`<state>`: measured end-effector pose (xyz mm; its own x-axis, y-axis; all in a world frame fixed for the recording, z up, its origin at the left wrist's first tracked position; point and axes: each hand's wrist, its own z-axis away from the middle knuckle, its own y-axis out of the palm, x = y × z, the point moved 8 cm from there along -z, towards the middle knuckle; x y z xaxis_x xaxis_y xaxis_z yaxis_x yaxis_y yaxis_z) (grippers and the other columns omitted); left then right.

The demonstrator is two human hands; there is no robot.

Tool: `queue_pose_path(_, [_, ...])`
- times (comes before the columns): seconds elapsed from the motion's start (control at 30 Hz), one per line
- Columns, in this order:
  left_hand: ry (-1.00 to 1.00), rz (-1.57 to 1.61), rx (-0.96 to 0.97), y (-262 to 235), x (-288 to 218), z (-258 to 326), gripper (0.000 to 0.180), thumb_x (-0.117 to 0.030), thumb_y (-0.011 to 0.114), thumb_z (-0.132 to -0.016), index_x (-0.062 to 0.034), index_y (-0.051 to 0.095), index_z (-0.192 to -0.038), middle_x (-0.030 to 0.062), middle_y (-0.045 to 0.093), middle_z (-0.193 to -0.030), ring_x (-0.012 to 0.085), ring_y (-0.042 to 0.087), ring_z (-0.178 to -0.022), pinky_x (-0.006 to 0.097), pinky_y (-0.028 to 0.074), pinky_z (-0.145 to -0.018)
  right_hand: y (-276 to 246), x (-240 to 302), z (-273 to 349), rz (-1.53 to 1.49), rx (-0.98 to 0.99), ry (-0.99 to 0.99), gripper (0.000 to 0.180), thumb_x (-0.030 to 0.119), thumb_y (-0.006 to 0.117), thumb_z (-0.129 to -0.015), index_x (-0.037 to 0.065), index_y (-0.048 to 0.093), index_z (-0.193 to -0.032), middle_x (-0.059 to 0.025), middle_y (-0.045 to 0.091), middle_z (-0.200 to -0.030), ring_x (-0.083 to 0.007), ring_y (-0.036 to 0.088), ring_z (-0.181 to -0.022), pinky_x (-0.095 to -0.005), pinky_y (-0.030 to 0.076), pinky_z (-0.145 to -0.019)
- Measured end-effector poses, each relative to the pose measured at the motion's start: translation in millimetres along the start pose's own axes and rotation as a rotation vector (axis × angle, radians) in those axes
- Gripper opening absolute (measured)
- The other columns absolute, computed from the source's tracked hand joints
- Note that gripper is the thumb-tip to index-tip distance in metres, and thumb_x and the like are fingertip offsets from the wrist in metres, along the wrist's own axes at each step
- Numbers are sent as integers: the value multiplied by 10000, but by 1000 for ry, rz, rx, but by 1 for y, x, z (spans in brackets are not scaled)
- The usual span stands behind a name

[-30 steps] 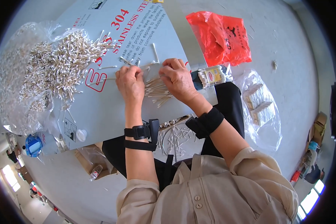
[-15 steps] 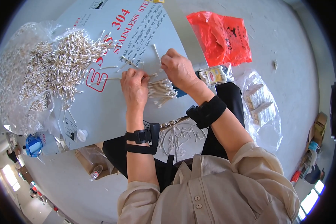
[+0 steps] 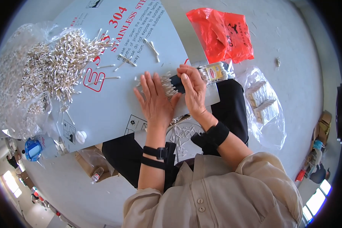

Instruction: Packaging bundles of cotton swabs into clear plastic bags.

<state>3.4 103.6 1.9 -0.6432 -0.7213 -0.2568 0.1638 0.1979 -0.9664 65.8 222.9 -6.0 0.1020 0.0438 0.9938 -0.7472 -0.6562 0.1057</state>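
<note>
My left hand (image 3: 155,100) lies flat with its fingers spread over a small pile of cotton swabs (image 3: 168,84), hiding part of it. Just right of the pile is a dark strip (image 3: 178,83) on the table sheet. Past that strip stands my right hand (image 3: 195,91), its fingers loosely curved and the thumb apart, with nothing visible in it. Close beyond its knuckles sits a clear pack of cotton swabs (image 3: 215,72) with a yellow label. Two crossed loose swabs (image 3: 154,50) lie farther out on the sheet.
A clear bag heaped with cotton swabs (image 3: 53,68) covers the table's left side. Beyond the right edge are a red plastic bag (image 3: 224,36) and a clear bag of packed swabs (image 3: 260,104). A blue-topped container (image 3: 33,149) stands lower left. Swabs fill a round tub (image 3: 184,138) below the table edge.
My left hand has moved right and flattened onto the swab pile. My right hand has come down nearer me, and the swab by its fingers now lies on the sheet across another.
</note>
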Motion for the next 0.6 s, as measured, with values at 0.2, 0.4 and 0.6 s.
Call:
queue_pose_path(0.2, [-57, -56, -73, 0, 2, -23, 899, -561, 551, -890, 21, 229, -1495, 244, 217, -1567, 368, 115, -1486, 588, 90, -1160, 4, -6, 11, -88, 33, 54, 265, 161, 494, -1027, -25, 585, -1192, -89, 554, -1291, -153, 534, -1154, -282, 414, -1020])
queue_pose_path(0.4, [-25, 114, -151, 0, 25, -17, 788, -511, 536, -928, -7, 296, -1483, 220, 274, -1552, 363, 160, -1477, 593, 113, -1152, 2, -9, 8, -42, 76, 32, 251, 135, 492, -1025, -29, 582, -1192, -91, 561, -1287, -150, 536, -1167, -283, 419, -1025])
queue_pose_path(0.6, [-185, 995, -374, -32, 77, -30, 462, -265, 414, -1043, 6, 402, -1418, 200, 332, -1514, 314, 275, -1429, 413, 276, -1144, 2, -8, 8, -122, 80, 60, 316, 158, 453, -1042, -29, 541, -1281, -98, 507, -1374, -168, 477, -1273, -299, 373, -1093])
